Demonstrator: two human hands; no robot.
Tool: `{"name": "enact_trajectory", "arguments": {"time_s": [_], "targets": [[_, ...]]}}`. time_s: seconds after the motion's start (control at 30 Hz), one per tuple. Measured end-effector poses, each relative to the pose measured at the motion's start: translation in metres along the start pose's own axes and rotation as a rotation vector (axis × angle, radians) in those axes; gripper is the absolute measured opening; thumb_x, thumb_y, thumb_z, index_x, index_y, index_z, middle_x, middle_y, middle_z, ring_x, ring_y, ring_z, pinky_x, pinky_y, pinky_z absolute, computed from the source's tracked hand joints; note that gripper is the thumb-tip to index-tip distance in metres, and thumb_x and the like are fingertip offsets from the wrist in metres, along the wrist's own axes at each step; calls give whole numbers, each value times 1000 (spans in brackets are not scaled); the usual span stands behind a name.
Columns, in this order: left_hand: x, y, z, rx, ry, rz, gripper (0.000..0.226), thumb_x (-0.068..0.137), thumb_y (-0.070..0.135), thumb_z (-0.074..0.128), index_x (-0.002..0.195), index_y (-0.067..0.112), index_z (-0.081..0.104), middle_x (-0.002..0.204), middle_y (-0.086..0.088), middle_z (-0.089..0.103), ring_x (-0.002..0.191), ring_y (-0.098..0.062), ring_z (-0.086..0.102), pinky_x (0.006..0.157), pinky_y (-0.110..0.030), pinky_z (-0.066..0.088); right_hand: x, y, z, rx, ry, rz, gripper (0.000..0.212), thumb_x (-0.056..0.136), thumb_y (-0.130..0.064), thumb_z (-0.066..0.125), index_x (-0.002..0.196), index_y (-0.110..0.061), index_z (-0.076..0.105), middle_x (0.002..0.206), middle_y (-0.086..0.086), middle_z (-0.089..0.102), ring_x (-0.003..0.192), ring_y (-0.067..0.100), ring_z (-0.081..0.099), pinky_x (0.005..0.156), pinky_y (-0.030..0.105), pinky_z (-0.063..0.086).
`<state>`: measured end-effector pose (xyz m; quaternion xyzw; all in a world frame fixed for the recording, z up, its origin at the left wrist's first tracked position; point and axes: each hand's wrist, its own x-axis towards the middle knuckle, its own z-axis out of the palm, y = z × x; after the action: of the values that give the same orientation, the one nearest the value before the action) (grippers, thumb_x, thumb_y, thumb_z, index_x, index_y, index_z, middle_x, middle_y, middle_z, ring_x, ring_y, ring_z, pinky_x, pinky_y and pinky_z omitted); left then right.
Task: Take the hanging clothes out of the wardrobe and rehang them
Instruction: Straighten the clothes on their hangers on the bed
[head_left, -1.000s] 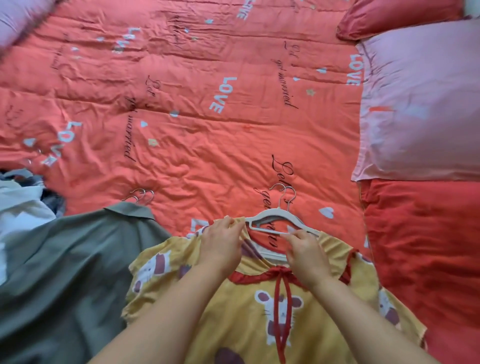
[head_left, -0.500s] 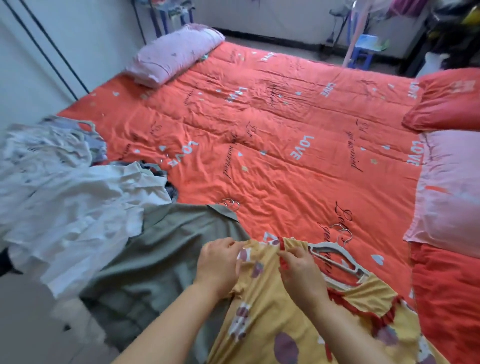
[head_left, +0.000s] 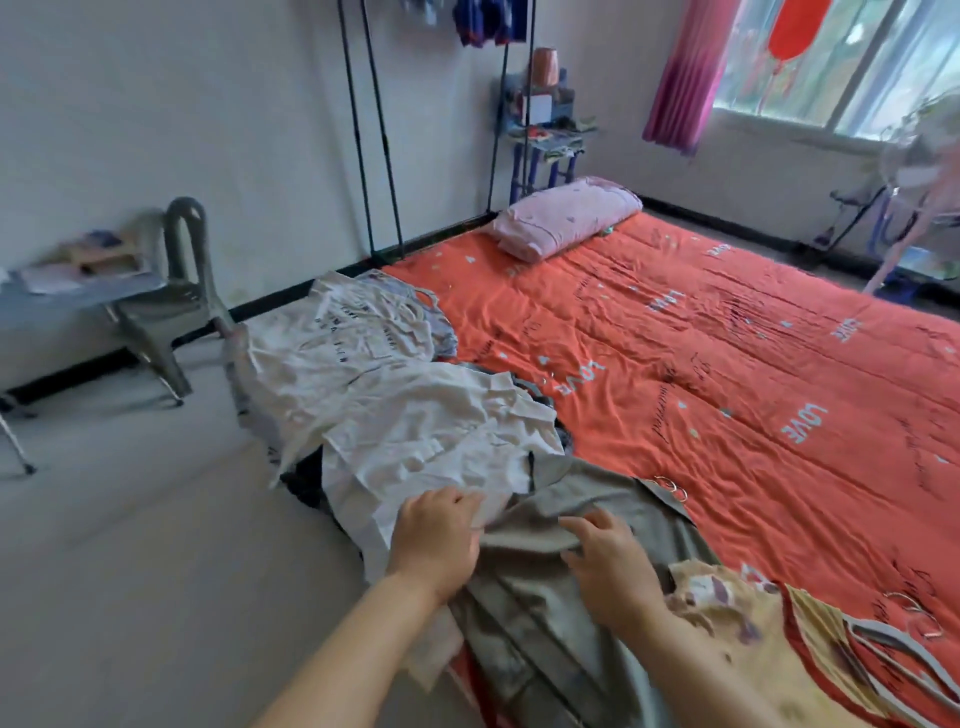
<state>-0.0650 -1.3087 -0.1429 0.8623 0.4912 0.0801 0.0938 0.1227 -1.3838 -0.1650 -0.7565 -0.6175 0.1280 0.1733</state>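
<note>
With the yellow top (head_left: 737, 618) and hanger (head_left: 893, 647) dropped at the near right of the bed (head_left: 727, 389), the hands have moved to the grey shirt (head_left: 597, 499) beside it, the right hand (head_left: 613, 566) flat, fingers (head_left: 587, 522) spread, the left hand (head_left: 436, 535) curled at its edge, grip unclear: likely the next garment to rehang.

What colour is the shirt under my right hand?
The shirt is plain grey-green; head view shows it.

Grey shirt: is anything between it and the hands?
Nothing for the right hand, which rests on the grey shirt. The white shirt overlaps its far edge, beside the left hand.
</note>
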Motion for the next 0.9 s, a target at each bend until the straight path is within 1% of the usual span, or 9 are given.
{"name": "enact_trajectory", "arguments": {"time_s": [0.07,0.17,0.4,0.6,0.7,0.83,0.9], "targets": [[-12,-47,-13,-5,1,-46,48,93,38,44,140,30,37,133,7,47,122,-16,44,100,-29,31,9,-42,15,-15,-55,-23,44,85,-12,55,127,-22,57,122,1,54,116,23,48,96,29,39],[-25,-107,-30,7,2,-126,49,94,38,44,141,30,34,133,7,47,123,-15,43,101,-29,28,25,-92,34,-26,-112,-58,44,86,-16,53,130,-25,53,128,-4,49,121,19,43,101,25,35],[-21,-206,-63,12,13,-241,49,93,38,44,140,29,35,132,5,47,122,-18,43,99,-30,29,86,-184,67,-73,-165,-141,43,93,-26,50,136,-29,45,135,-8,43,124,15,42,102,24,35],[38,-286,-82,52,-19,-291,48,93,37,43,140,30,35,129,4,49,120,-18,44,97,-30,30,177,-242,106,-60,-167,-197,42,93,-23,50,135,-29,46,134,-7,45,124,14,42,100,24,35],[76,-327,-93,58,-33,-304,46,93,38,44,137,30,39,129,5,50,120,-17,45,97,-28,30,232,-266,124,-49,-199,-183,42,93,-24,51,134,-30,46,134,-9,45,124,14,41,99,23,36],[122,-377,-111,59,-79,-314,47,94,37,43,140,29,36,132,4,48,122,-18,44,99,-29,30,297,-297,141,-29,-222,-188,43,93,-23,52,135,-29,46,134,-8,45,124,14,42,99,23,36],[146,-402,-120,59,-77,-304,45,94,37,43,138,28,38,131,4,49,121,-18,44,98,-30,30,328,-312,147,-36,-236,-180,42,93,-23,51,135,-29,46,133,-8,45,124,14,43,96,23,37]]}}
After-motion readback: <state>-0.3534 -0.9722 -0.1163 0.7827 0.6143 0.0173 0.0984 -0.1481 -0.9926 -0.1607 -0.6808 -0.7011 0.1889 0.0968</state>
